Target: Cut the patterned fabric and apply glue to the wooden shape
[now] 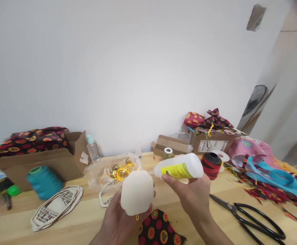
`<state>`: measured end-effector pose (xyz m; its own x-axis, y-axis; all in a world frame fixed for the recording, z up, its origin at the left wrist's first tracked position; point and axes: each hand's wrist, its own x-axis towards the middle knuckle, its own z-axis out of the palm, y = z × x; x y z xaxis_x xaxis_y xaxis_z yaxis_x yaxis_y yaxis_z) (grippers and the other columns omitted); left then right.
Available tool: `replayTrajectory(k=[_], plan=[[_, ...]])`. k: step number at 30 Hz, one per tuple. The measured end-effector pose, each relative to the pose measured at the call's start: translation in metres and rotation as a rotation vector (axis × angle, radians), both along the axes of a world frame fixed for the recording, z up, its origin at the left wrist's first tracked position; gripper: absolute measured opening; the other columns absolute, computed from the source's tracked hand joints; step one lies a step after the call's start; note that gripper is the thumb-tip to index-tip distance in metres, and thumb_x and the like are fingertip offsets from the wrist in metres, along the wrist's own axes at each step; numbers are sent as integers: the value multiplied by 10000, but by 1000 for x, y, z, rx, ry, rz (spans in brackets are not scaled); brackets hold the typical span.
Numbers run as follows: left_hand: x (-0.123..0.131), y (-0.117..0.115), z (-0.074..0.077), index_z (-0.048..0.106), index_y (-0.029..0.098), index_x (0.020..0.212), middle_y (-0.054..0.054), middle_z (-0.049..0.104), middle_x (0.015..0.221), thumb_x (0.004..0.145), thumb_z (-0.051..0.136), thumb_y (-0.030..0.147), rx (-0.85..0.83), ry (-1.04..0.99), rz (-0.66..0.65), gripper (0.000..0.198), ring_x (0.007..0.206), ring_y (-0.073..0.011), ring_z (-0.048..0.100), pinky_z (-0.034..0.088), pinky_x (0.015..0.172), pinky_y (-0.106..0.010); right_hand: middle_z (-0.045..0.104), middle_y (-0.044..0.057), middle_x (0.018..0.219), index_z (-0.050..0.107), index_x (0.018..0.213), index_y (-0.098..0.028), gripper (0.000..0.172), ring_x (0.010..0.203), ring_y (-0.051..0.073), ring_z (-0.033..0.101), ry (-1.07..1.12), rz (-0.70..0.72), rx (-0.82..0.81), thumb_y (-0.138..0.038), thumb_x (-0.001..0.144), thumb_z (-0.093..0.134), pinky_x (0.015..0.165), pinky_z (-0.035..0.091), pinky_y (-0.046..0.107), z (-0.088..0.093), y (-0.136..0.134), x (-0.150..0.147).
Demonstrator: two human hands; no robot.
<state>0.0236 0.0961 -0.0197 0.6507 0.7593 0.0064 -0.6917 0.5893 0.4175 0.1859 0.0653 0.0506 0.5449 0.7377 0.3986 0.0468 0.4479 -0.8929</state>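
My left hand (pixel 117 217) holds a pale, scallop-edged flat piece (pixel 137 193), with its plain face toward me and a small yellow loop at its lower edge. My right hand (pixel 193 195) is wrapped round a white bottle with a yellow-green label (pixel 180 166). The bottle lies nearly on its side, its nozzle pointing left at the upper right edge of the pale piece. Whether the tip touches the piece I cannot tell. Below the hands, a black patterned cloth (pixel 161 228) rests on the wooden table (pixel 87 217).
Black scissors (pixel 240 212) and a red-black thread spool (pixel 211 165) are at right, near blue ribbon (pixel 278 177). Leftward are a teal thread cone (pixel 45 182), cut-out wooden frames (pixel 58 207), a cardboard box (pixel 48 166) and a bag with yellow cords (pixel 120 170).
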Motion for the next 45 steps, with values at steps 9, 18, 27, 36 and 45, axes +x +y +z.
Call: replayTrajectory(k=[9, 18, 27, 36, 45], plan=[[2, -1, 4, 652, 261, 989, -85, 665, 1043, 777, 490, 405, 36, 7, -71, 303, 1003, -274, 570, 451, 806, -360, 684, 19, 653, 609, 758, -165, 324, 582, 203, 646, -126, 21, 61, -236, 490, 778, 539, 556, 289, -8, 3, 5], [-4, 1, 4, 646, 251, 1006, -86, 651, 1071, 779, 476, 441, 75, -20, -88, 342, 1014, -263, 565, 474, 788, -313, 672, 13, 640, 610, 785, -188, 308, 555, 201, 630, -346, 3, 103, -295, 534, 755, 556, 543, 316, -8, 1, 6], [-3, 3, 8, 656, 239, 985, -89, 670, 1031, 737, 563, 374, 50, 17, -83, 298, 950, -261, 603, 504, 735, -302, 668, 42, 658, 578, 690, -176, 287, 588, 223, 629, -306, 55, 52, -321, 522, 760, 567, 531, 344, -8, 2, 10], [-5, 3, 8, 649, 246, 987, -85, 695, 948, 704, 596, 361, 14, 113, -30, 310, 910, -252, 618, 505, 727, -324, 662, 11, 619, 599, 625, -181, 251, 540, 190, 609, -377, 29, 57, -306, 499, 777, 523, 520, 299, -5, 2, 14], [-8, 6, 6, 629, 263, 1028, -74, 659, 1059, 761, 505, 431, 89, 50, -47, 339, 979, -261, 587, 501, 750, -308, 673, 21, 618, 623, 665, -173, 259, 532, 196, 610, -414, 71, 45, -322, 512, 772, 516, 519, 309, -4, 2, 15]])
